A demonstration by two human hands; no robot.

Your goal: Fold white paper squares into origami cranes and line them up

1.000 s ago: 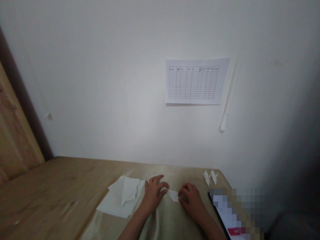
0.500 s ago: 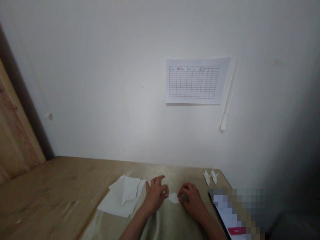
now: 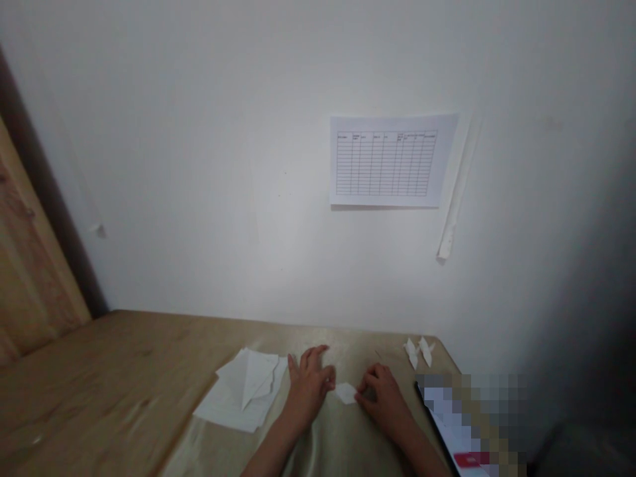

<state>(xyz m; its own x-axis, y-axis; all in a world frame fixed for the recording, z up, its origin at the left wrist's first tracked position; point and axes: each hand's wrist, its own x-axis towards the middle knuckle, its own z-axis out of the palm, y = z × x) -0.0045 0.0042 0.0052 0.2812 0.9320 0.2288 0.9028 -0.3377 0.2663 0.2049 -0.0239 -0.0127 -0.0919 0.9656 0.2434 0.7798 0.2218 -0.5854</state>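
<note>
A small folded piece of white paper lies on the table between my two hands. My left hand is at its left corner, thumb and index finger bent together there while the other fingers spread away toward the wall. On the opposite side, my right hand has its fingers curled in and pinches the right corner. How firmly the left fingertips grip is hard to see. Left of my left hand rests a loose stack of white paper sheets, topped by a folded triangular piece.
Two small folded paper figures stand near the table's far right corner. A dark-edged device with a partly blurred screen lies by my right forearm. A printed table sheet hangs on the white wall; wooden boards lean at left.
My right hand has shifted slightly right and its fingers uncover more of the folded paper. The left hand has moved slightly, its fingers still spread. The paper stays nearly in place.
</note>
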